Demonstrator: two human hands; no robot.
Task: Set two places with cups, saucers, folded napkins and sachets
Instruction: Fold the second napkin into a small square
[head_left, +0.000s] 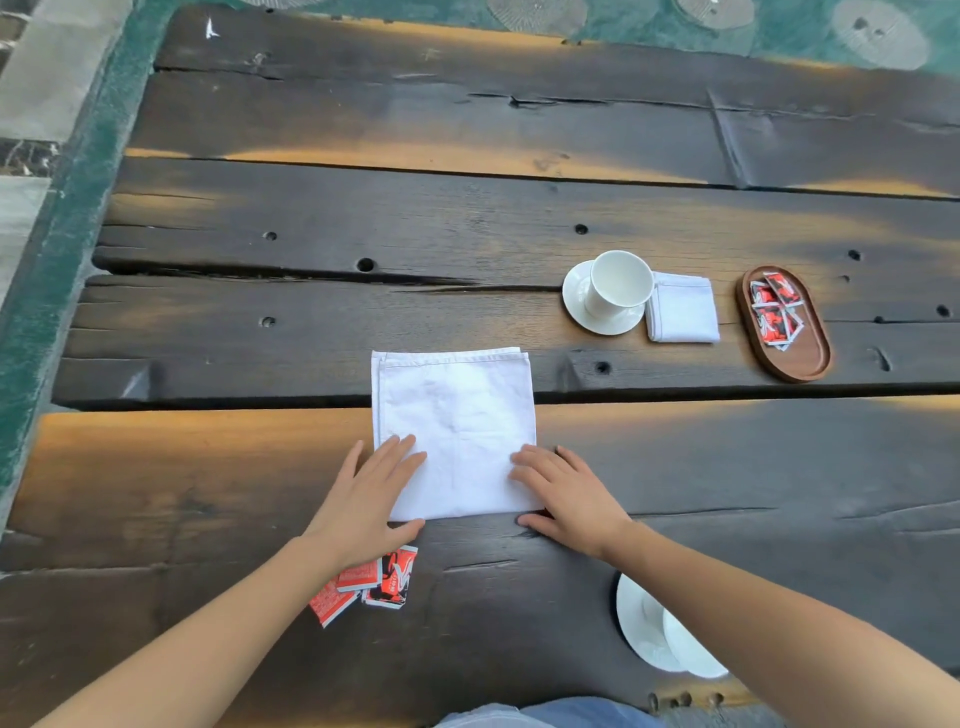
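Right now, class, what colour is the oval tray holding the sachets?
The oval tray is brown, head view.

both arms come in bare from the near edge. the left forearm runs from the near left corner toward the middle. the right forearm enters from the near right and angles left. the left grip lies palm down, its fingers straight and a little spread, pointing far and right, with the thumb stretched right along the near side. the right grip is also palm down, its fingers slightly bent and pointing far and left, the thumb aimed left. the two grips sit level with each other and apart, wrists low, neither one curled.
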